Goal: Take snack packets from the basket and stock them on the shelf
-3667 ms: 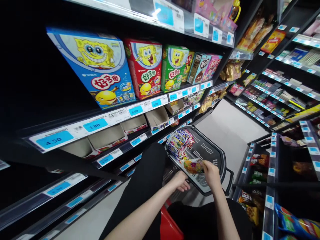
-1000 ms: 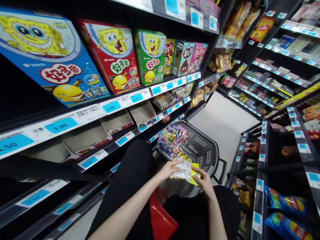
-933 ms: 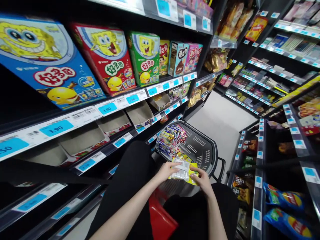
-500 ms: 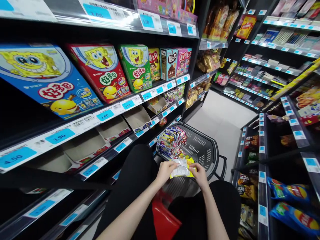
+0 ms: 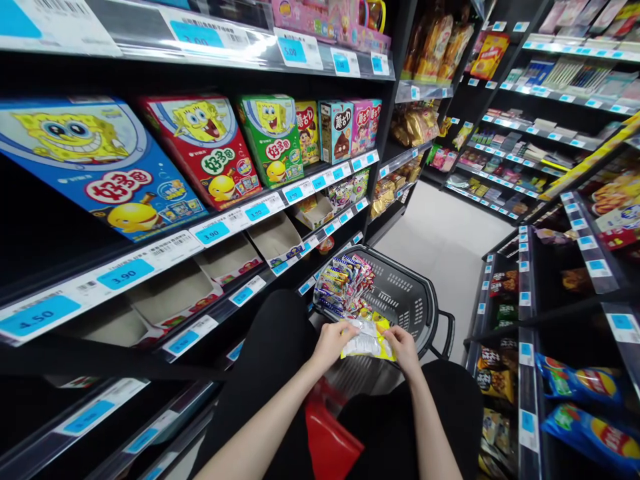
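Between my hands is a yellow and silver-white snack packet point(image 5: 366, 339), its printed pale side facing up. My left hand point(image 5: 331, 343) pinches its left end, and the fingers of my right hand point(image 5: 403, 348) are closed on its right edge. The packet is over the near rim of a dark grey shopping basket point(image 5: 406, 293). Inside the basket, colourful small packets point(image 5: 345, 280) are heaped at the left. A few more yellow packets lie just beyond the one I hold, partly hidden by it.
At left, shelves carry a blue snack box point(image 5: 95, 167), a red box point(image 5: 203, 150) and a green box point(image 5: 273, 140). Open cardboard trays point(image 5: 275, 240) stand below. Bagged snacks point(image 5: 580, 380) fill low shelves at right. Pale floor point(image 5: 450, 220) shows beyond the basket. Something red point(image 5: 330, 440) lies between my knees.
My right hand has shifted slightly along the packet's right edge, and the packet looks a little more spread out. The camera view has tipped very slightly. The basket has stayed in place.
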`<state>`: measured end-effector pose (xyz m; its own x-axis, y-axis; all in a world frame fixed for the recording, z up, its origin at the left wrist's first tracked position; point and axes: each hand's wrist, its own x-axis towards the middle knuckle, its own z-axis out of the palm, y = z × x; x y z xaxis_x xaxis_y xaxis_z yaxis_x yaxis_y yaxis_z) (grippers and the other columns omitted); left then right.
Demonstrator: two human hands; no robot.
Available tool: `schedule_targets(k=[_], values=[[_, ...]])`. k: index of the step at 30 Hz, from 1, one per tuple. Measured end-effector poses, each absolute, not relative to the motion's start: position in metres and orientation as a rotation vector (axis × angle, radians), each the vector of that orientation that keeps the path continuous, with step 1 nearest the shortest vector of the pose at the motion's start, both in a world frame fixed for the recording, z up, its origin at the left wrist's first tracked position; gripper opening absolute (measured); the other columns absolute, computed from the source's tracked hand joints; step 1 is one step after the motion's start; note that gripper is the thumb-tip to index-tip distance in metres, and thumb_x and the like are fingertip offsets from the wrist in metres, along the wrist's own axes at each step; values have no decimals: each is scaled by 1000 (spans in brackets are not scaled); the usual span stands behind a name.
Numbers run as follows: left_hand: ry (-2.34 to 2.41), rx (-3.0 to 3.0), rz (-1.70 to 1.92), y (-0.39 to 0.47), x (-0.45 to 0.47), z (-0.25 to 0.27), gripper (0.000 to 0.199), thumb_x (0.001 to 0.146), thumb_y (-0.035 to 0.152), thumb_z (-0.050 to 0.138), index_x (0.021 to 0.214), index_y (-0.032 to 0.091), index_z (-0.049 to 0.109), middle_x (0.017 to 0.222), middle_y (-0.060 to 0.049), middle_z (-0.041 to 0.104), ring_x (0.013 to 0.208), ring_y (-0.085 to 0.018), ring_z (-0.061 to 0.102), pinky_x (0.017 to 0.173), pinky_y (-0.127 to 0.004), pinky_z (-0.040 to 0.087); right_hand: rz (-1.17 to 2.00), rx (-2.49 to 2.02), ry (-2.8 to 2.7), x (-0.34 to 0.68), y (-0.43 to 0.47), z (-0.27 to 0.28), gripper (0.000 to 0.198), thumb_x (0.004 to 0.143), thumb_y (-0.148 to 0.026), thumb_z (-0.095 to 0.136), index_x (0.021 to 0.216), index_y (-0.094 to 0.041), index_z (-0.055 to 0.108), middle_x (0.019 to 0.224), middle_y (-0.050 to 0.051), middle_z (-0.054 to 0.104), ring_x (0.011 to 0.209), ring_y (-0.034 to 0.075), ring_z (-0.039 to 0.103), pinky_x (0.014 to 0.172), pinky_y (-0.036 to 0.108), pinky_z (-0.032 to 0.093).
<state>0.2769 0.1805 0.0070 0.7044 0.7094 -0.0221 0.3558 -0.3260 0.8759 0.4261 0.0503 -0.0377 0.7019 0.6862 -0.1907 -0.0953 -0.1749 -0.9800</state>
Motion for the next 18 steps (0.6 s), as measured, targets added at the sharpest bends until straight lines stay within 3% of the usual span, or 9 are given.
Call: schedule_targets(k=[6,10,12,14,18], values=[[799,1952,438,180,276,8,28,77,33,46,61,15,59,49,4,48,49,-8,41,49,-19,27,759,-1543,-358,424,56,-39,37,59,-51,60,53,-19,44,44,-6,45,42,8,38,42,20,29],[746,1789,421,184,279,-1,21,74,31,49,66,15,58,50,4,47,50,-9,41,49,-19,28,824,-1479,-265,423,57,-37,37,56,-49,63,51,-20,41,43,-5,47,40,9,41,41,21,32],[740,1670,429,186,281,-6,17,71,29,53,80,15,59,47,6,45,46,-8,40,46,-19,27,870,-1417,-193,422,56,-34,34,54,-45,66,52,-19,43,44,-5,51,40,10,45,42,22,34],[715,1502,423,186,282,-9,26,69,29,55,92,16,55,44,8,43,41,-8,39,43,-18,27,900,-1342,-139,421,54,-29,27,52,-37,70,61,-19,51,46,-5,54,39,11,47,41,22,34],[636,1104,301,185,285,-6,22,66,28,58,82,13,58,51,2,55,44,-11,49,44,-21,37,1011,-1131,-89,424,49,-18,24,55,-25,71,74,-21,57,61,-3,63,44,11,53,40,20,37]])
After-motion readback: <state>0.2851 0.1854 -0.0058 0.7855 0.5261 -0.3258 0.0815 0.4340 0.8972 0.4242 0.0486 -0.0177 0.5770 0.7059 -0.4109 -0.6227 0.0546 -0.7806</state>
